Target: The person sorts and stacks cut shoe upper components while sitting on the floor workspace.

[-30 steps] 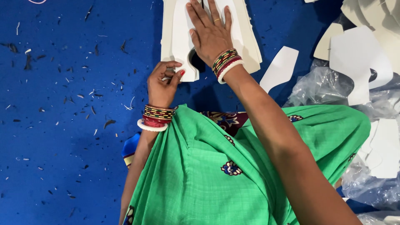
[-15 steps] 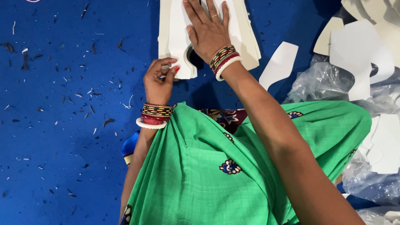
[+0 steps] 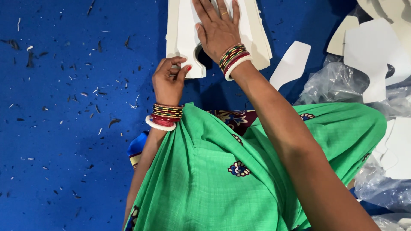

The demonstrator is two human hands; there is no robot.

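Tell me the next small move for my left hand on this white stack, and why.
Probably slide the left hand on along the curved notch. Its fingertips pinch the lower edge of the stack beside that cutout, while the right hand lies flat on top, pinning it to the blue mat.

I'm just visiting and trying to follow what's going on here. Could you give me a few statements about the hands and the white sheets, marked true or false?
1. The right hand lies flat on the stack of white sheets. True.
2. The left hand is spread open on the blue surface. False: its fingers are curled at the stack's lower edge.
3. Both wrists wear bangles. True.
4. The person's cloth is red. False: the green cloth covers the lap.
5. A loose white cutout lies right of the stack. True.
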